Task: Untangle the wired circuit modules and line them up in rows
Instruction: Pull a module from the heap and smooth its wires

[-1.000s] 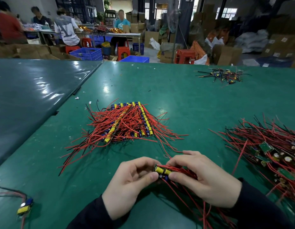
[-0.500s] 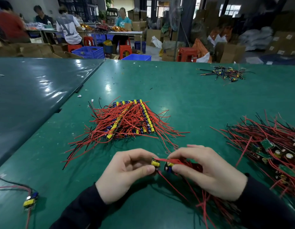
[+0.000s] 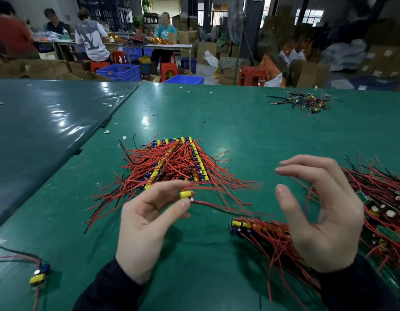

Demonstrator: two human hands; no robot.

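Left hand (image 3: 147, 223) has its fingers (image 3: 172, 189) pinched around 1 wired module (image 3: 185, 194), yellow capacitor facing up, with its red and black leads trailing off to the right, partly blurred. Right hand (image 3: 324, 221) is released, fingers (image 3: 302, 164) spread and loosely bent, hovering and grasping nothing.

Just below and between the 2 sets of fingers a small bunch of modules (image 3: 259, 230) lies on the green worktop (image 3: 217, 113), its red wires running under the right palm. Right behind the left fingers sit the lined-up rows (image 3: 179, 164), wires fanned out both ways. The tangled pile (image 3: 383, 205) is off past the right fingers. 1 stray module (image 3: 39, 274) lies well off to the near left, and a small clump of dark wires (image 3: 304, 102) sits far back on the right.
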